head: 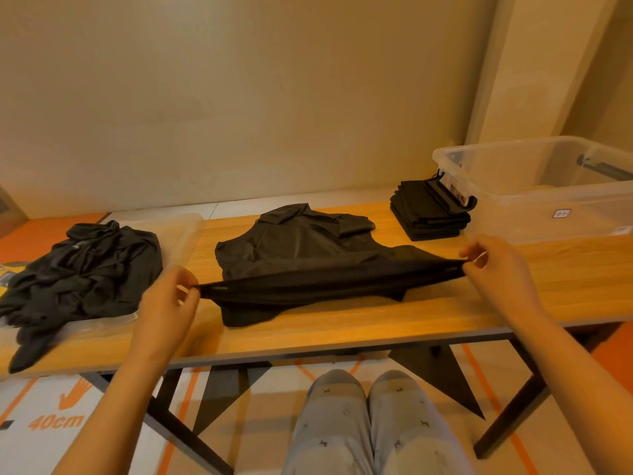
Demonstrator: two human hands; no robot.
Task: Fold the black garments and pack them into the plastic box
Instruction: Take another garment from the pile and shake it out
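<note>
Mid-fold: our left hand [164,303] and right hand [496,265] fingers pinch the hem of the black shirt [298,248], stretched taut over the table [445,313]. Next, likely fold hem toward collar.

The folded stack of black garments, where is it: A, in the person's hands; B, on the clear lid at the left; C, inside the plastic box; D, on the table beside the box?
D: the folded stack rests on the table, beside the plastic box and outside its wall.
</note>
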